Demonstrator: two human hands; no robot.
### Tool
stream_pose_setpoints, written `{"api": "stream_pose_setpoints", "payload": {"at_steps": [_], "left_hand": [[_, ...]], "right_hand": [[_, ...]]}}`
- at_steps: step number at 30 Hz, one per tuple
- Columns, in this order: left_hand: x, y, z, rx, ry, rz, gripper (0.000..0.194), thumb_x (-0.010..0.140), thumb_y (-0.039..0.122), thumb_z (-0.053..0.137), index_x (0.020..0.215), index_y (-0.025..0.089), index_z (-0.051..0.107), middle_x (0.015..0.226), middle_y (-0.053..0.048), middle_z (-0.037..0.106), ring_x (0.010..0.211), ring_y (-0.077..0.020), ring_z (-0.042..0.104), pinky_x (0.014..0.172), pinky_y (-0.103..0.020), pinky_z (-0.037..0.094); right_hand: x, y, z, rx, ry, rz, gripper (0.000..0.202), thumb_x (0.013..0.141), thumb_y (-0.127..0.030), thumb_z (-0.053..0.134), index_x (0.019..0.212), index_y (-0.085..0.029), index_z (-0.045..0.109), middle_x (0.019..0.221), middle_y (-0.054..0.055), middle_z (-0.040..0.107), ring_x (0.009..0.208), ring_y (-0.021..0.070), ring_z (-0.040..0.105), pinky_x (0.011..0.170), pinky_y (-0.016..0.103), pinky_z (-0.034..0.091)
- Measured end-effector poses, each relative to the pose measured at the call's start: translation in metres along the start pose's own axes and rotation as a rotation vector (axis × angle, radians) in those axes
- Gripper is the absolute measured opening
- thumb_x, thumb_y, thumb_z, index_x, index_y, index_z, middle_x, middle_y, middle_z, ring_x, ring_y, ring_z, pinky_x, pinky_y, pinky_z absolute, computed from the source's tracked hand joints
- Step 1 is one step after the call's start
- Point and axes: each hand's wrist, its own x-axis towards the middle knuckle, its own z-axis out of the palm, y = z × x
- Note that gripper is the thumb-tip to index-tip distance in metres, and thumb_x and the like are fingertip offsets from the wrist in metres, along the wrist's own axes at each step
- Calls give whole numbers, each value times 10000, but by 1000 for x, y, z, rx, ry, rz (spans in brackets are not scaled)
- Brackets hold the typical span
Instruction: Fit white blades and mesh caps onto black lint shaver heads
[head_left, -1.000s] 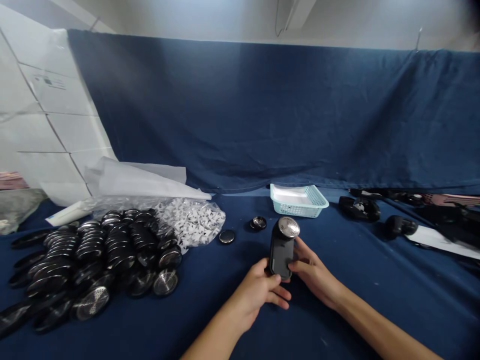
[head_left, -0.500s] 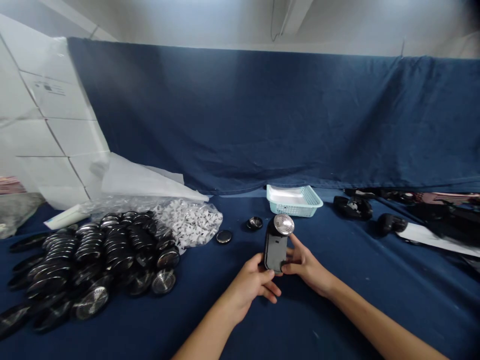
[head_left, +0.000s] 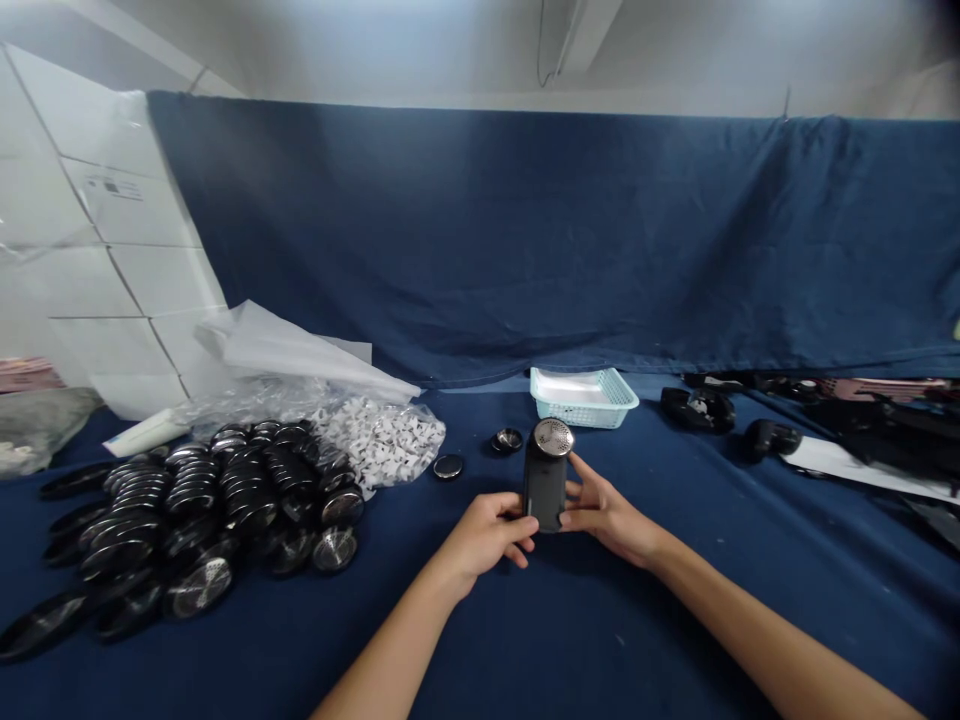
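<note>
A black fabric shaver with a round, perforated metal head stands upright between my two hands. My left hand grips its lower left side, thumb across the front. On the opposite side, my right hand pinches the body between thumb and fingers; some fingertips are hidden behind it. Just behind and left of the shaver lies a small black cup-shaped part with a metal inside. Farther left is a flat round black cap with a shiny rim.
Rows of black, metal-rimmed round heads cover the left side. Behind them sits a clear bag of small white pieces. A light-blue basket holds something white at the back. Black shaver bodies lie to the right.
The shaver has turned in my hands: the grey panel that faced me is out of sight and a dark, smooth side shows. Both hands have shifted slightly left in view.
</note>
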Motion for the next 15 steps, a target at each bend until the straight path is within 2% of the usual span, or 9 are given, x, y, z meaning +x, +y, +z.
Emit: {"api": "stream_pose_setpoints", "payload": {"at_steps": [2,5,8,11,15], "left_hand": [[2,-2,-2,30,-12,-5,271,735,325,712,893,109,671,850,-69,628,670,-138,597,550,-243,515],[6,-9,-5,106,-26,-27,269,752,347,714,838,96,672,700,-38,614,618,-139,603,532,-235,507],[11,-17,-9,204,-49,-54,229,834,332,667,857,105,658,599,14,580,527,-111,578,477,-214,477],[16,-23,-12,294,-61,-71,205,912,316,599,889,115,630,626,41,578,482,-77,538,462,-198,459],[21,-26,-14,350,-64,-72,214,938,328,564,945,118,611,727,20,599,533,-78,550,500,-209,484]], "right_hand": [[1,1,-3,3,-25,17,1044,716,-103,732,1497,-361,88,1145,44,652,939,186,668,889,421,479],[3,3,-8,-6,-62,41,1014,719,-125,728,1497,-343,115,1154,61,654,1016,225,656,902,457,474],[5,5,-11,-14,-72,42,976,714,-134,732,1490,-316,168,1192,86,642,1029,234,649,904,463,469],[6,6,-11,-25,-68,14,876,716,-142,734,1459,-266,287,1177,92,651,1016,217,644,918,430,452],[7,7,-11,-42,-75,0,748,699,-132,730,1380,-214,432,1138,92,670,984,207,641,918,407,444]]}}
